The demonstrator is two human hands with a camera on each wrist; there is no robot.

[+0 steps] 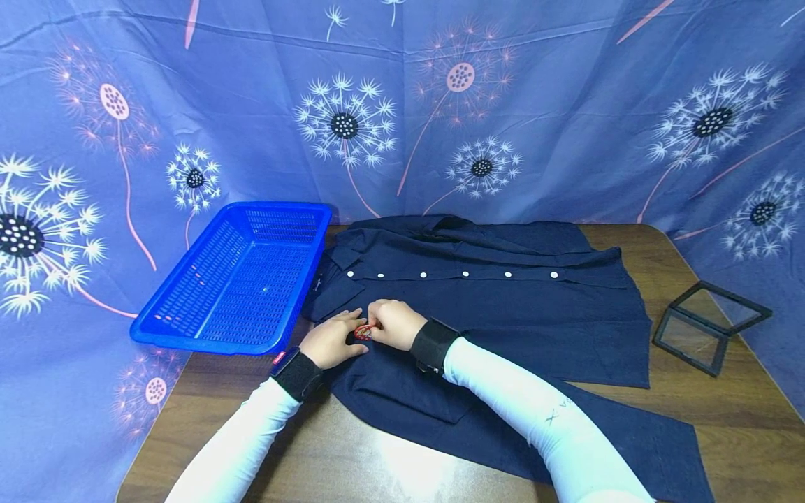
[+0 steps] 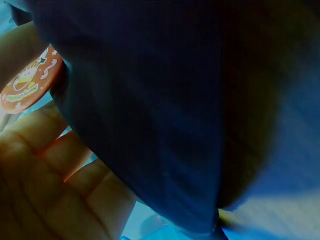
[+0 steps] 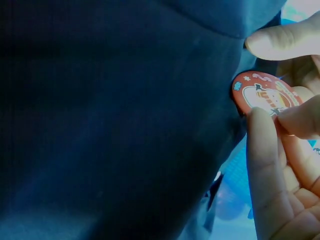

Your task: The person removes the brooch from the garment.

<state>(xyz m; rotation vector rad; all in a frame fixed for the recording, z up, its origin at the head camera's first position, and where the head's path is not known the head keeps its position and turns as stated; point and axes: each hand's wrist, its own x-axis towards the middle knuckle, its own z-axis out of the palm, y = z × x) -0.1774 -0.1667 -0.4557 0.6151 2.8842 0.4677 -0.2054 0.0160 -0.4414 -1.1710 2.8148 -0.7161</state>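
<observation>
A round red badge with a printed cartoon is at the chest of a dark navy shirt laid out on the table. My right hand pinches the badge between thumb and fingers; the right wrist view shows the badge tilted against the cloth. From the left, my left hand rests on the shirt, its thumb and fingers spread around the badge. In the left wrist view, the badge appears beside dark fabric. The badge's back is hidden.
A blue plastic basket stands on the left, close to the shirt's collar. At the right side of the wooden table sits a black hinged frame with clear panes. A dandelion-patterned cloth hangs behind.
</observation>
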